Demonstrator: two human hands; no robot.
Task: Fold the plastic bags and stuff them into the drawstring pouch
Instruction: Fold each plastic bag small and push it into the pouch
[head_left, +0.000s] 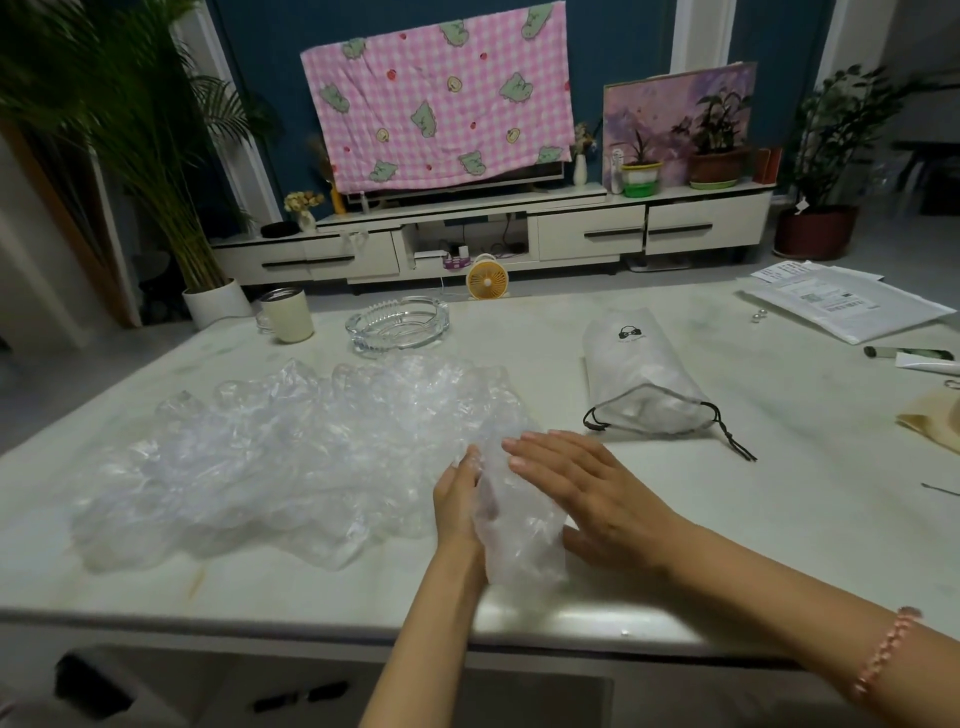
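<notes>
A heap of clear, crinkled plastic bags (270, 457) spreads over the left and middle of the pale table (727, 519). One narrow folded bag (519, 540) lies in front of me near the table's front edge. My left hand (457, 499) stands on its edge against that bag's left side, fingers straight. My right hand (576, 483) lies flat over its right side, fingers straight and pointing left. The white drawstring pouch (641, 379) with a black logo lies to the right behind my hands, mouth toward me, with something pale inside.
A glass ashtray (397, 325) and a cream mug (285, 314) stand at the table's far left. Papers (841, 306), a pen-like item (906, 353) and a tan object (935, 421) lie at the right edge. A TV cabinet, a small fan and plants stand beyond.
</notes>
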